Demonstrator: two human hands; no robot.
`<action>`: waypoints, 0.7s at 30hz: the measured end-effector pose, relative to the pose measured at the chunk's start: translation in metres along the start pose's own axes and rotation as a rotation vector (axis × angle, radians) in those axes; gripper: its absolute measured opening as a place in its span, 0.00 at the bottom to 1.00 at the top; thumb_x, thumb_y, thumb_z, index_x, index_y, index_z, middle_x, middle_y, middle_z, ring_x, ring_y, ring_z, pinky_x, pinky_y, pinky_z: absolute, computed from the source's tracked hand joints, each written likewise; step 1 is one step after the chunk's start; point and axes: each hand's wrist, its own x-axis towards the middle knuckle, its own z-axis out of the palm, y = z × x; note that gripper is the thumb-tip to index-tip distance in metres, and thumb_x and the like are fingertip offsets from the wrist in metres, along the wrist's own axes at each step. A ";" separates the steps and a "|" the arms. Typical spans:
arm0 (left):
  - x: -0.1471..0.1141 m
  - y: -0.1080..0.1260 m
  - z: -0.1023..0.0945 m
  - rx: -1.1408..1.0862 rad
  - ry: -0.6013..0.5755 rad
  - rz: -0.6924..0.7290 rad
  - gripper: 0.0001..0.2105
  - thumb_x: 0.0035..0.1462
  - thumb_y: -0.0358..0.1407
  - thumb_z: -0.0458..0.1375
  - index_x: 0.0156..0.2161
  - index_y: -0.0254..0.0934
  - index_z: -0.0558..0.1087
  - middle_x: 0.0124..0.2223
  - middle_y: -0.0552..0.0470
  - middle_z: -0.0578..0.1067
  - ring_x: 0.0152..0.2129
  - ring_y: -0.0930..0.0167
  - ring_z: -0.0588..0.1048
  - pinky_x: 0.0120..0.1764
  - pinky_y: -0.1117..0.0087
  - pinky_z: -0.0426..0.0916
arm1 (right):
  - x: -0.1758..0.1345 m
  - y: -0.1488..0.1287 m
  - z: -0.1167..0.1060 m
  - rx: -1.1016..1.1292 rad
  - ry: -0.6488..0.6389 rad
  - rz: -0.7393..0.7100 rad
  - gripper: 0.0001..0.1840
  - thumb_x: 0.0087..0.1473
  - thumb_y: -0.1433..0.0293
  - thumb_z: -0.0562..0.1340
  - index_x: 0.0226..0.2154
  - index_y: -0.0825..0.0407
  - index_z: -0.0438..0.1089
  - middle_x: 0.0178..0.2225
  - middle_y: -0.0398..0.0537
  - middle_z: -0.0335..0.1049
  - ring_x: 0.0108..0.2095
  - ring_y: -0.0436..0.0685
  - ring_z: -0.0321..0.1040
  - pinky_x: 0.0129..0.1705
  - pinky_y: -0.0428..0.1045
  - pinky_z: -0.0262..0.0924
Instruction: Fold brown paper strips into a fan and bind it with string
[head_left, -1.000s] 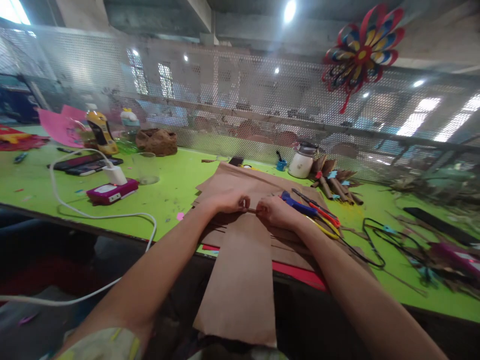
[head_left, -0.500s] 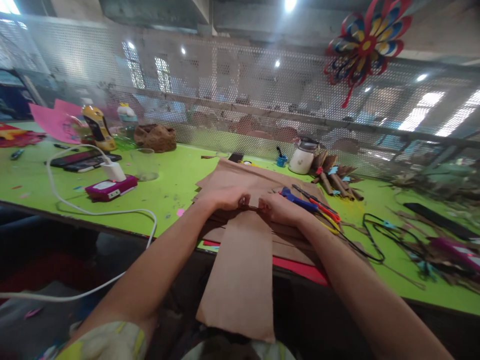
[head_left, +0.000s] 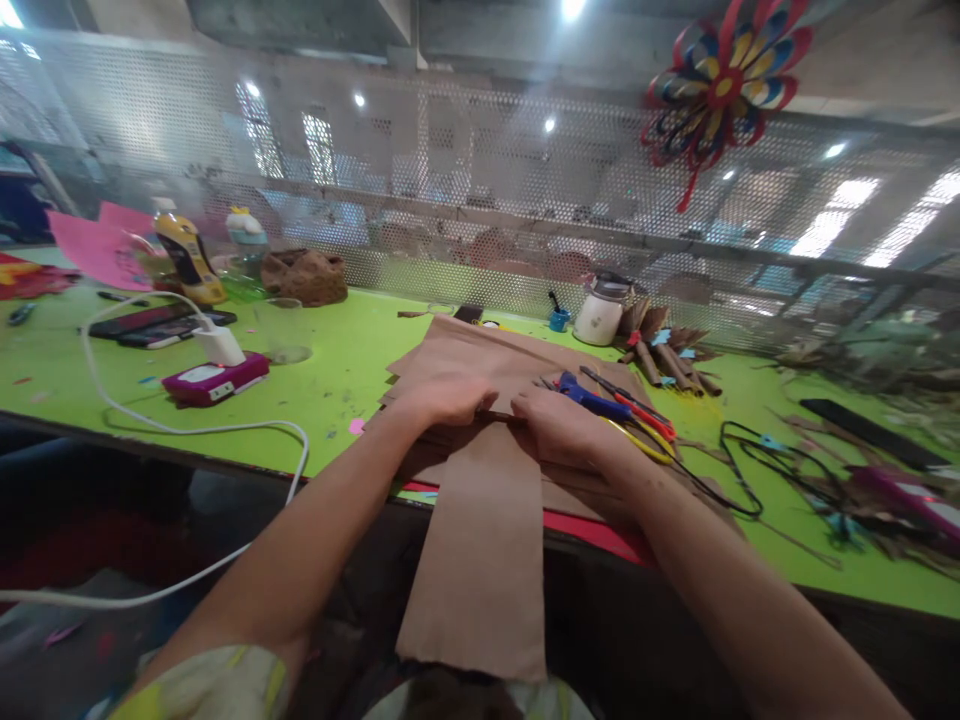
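A long strip of brown paper (head_left: 480,560) hangs toward me over the table's front edge. At its far end runs a narrow fold or roll, pinched by my left hand (head_left: 454,400) on one side and my right hand (head_left: 559,418) on the other. Both hands are closed, thumbs and fingertips curled on that edge, with a small gap between them. Under them lies a stack of brown paper sheets (head_left: 457,350). Just beyond my right hand are a blue glue gun (head_left: 592,398) and a red-handled cutting tool (head_left: 637,410).
Left on the green table (head_left: 352,370) stand a purple power socket block (head_left: 217,380) with a white cable, a clear cup (head_left: 289,335) and a yellow bottle (head_left: 186,250). A white jar (head_left: 600,312) and brown paper rolls (head_left: 664,355) stand back right. Black cable (head_left: 742,470) lies at right.
The view has shifted slightly. My fingers are a little more curled over the strip's far edge; both hands stay in nearly the same place.
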 end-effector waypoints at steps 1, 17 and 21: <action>0.000 0.001 0.000 0.016 -0.008 0.008 0.05 0.50 0.33 0.54 0.32 0.37 0.71 0.32 0.49 0.74 0.29 0.69 0.68 0.34 0.70 0.59 | 0.001 0.000 0.000 -0.009 -0.002 0.000 0.08 0.54 0.70 0.55 0.31 0.54 0.68 0.32 0.51 0.70 0.29 0.54 0.63 0.29 0.48 0.45; 0.008 -0.005 -0.009 -0.143 -0.001 0.036 0.20 0.61 0.42 0.42 0.31 0.37 0.74 0.29 0.51 0.74 0.26 0.72 0.67 0.30 0.72 0.58 | 0.007 -0.003 -0.003 -0.100 0.022 0.056 0.08 0.55 0.75 0.54 0.34 0.56 0.69 0.34 0.52 0.69 0.33 0.55 0.65 0.34 0.48 0.51; 0.014 -0.014 -0.006 -0.281 0.000 0.064 0.23 0.62 0.46 0.40 0.33 0.35 0.73 0.30 0.50 0.74 0.26 0.72 0.67 0.32 0.73 0.59 | 0.006 -0.003 -0.013 -0.101 0.065 0.130 0.10 0.56 0.77 0.53 0.39 0.56 0.67 0.39 0.56 0.67 0.34 0.56 0.65 0.35 0.48 0.53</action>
